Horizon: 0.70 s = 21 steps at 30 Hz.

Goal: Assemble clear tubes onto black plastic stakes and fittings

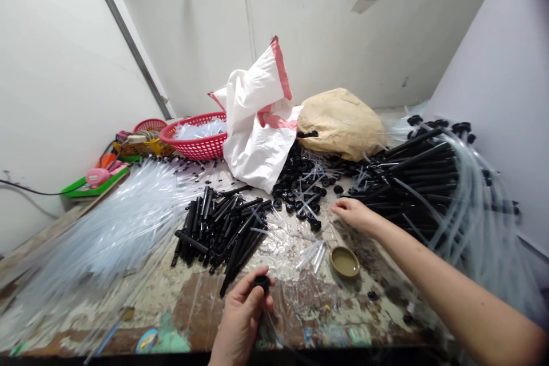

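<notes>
At the left, a green tray (96, 189) sits behind a broad spread of clear tubes (128, 223). Next come a red basket (201, 150) at the back and a heap of black pipes (227, 226) on the worn table (193, 291). Near the front edge, the left hand (246, 303) grips a black cap (261, 282) between thumb and fingers. Behind it stands a white sack (257, 131), with loose black caps at its foot. Farther right is a small round dish (344, 263); just beyond it, the right hand (354, 214) has its fingertips drawn together, though whether they hold anything I cannot tell. Clear hoses (465, 183) arch over more black pipes at far right.
</notes>
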Motion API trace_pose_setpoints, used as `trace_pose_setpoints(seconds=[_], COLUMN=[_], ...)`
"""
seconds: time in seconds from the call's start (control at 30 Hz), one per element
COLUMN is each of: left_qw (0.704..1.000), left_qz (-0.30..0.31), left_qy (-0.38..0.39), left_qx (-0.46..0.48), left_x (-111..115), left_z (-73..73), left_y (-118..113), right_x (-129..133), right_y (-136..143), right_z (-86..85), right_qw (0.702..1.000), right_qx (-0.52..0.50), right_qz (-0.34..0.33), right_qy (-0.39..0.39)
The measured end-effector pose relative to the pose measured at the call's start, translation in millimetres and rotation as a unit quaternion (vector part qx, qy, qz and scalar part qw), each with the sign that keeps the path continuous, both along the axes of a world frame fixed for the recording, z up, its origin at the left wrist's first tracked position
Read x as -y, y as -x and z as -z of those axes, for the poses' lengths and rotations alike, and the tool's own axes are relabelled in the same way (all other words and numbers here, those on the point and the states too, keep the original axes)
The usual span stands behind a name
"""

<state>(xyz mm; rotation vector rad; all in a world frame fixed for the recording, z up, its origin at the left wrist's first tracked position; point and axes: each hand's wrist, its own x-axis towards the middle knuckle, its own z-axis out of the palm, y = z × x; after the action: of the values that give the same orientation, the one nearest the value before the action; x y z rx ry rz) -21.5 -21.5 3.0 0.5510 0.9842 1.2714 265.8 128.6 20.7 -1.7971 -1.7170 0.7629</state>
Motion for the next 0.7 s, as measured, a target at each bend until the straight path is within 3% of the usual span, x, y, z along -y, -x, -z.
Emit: trace_pose_setpoints(seconds=[0.23, 0.5, 0.7], left_qw=[0.999, 1.000, 0.999], left_qz=[0.028, 0.018, 0.022], left_qy=[0.015, 0.019, 0.017], left_qx=[-0.007, -0.015, -0.017], left_x=[-1.2, 0.0, -1.3], left_z=[2.7, -3.4, -0.9], left_y=[4.3, 1.5, 1.2], right_x=[6.8, 15.0, 36.0], right_y=[-17.1, -29.8, -35.9], right_z=[-19.6, -34.0, -60.4], right_qw=[0.987, 0.978, 0.966], right_qx=[-0.152, -0.193, -0.238], right_qz=[0.054, 0.075, 0.074], right_qy=[0.024, -0.005, -0.068])
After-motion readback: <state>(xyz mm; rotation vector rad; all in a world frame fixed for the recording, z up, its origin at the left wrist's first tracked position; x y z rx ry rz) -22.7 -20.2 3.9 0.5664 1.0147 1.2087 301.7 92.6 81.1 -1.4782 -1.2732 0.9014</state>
